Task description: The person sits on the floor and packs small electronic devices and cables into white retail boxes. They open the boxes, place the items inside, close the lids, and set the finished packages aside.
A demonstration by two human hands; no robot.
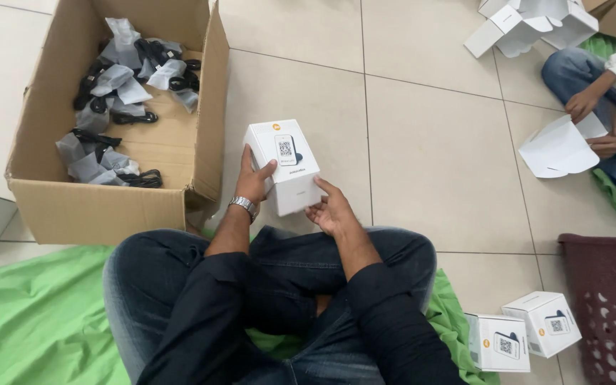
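Observation:
A small white carton (285, 162) with a printed picture on its top face is held in front of my crossed legs, above the tiled floor. My left hand (254, 179), with a metal watch on the wrist, grips its left side, thumb on the top face. My right hand (331, 208) supports its lower right corner from beneath, fingers spread. The carton looks closed.
An open cardboard box (94, 207) at the left holds several black cables in grey bags (119, 85). Two more white cartons (522, 336) lie at the lower right beside a maroon plastic basket (607, 299). Another person (600, 107) sits at the right folding a flat white carton (557, 150). Green cloth (30, 321) is beneath me.

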